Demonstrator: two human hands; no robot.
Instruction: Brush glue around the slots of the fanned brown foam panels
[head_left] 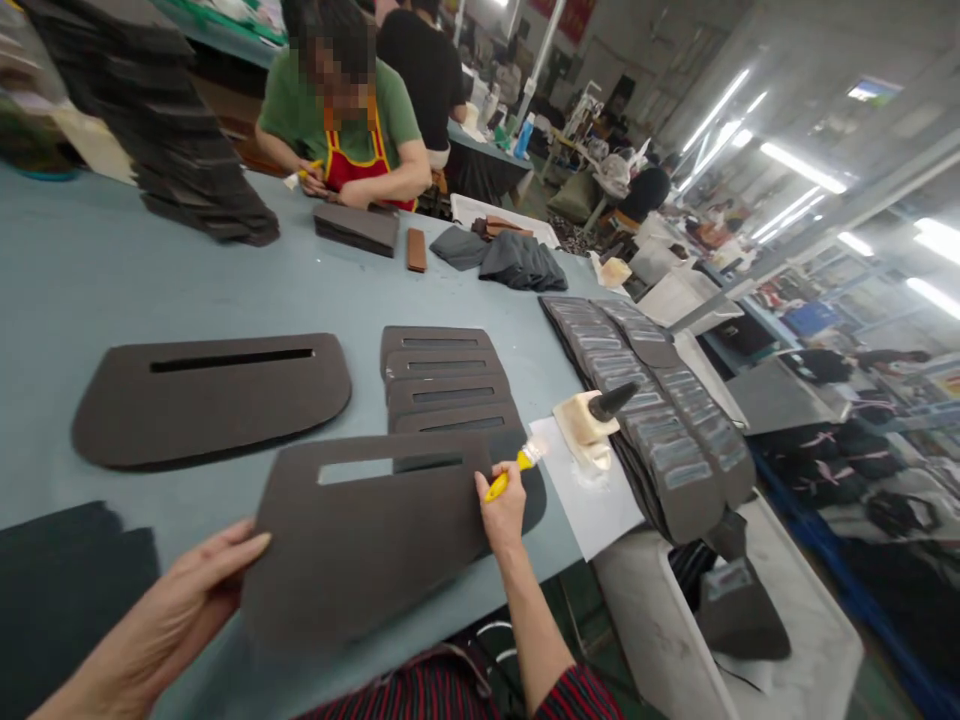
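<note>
My left hand [199, 590] grips the left edge of a dark brown panel [367, 550], thumb on top. The panel has rounded corners and a long slot, and it is held tilted above the table. At its right edge my right hand [502, 505] is closed round a yellow-handled brush [496, 487], its pale bristles pointing up and right. The fingers of that hand also touch the panel's edge. Just beyond lies a fanned row of slotted panels [450, 390], partly covered by the held one. A stack of similar panels [217, 405] sits to the left.
A cream glue container [589, 425] with a black nozzle stands on white paper [559, 490] at right. Beside it, panels with shiny strips [675, 440] overlap at the table's edge. A pale bin [645, 610] stands below. Across the blue-green table [247, 290], a co-worker [367, 130] handles small pieces.
</note>
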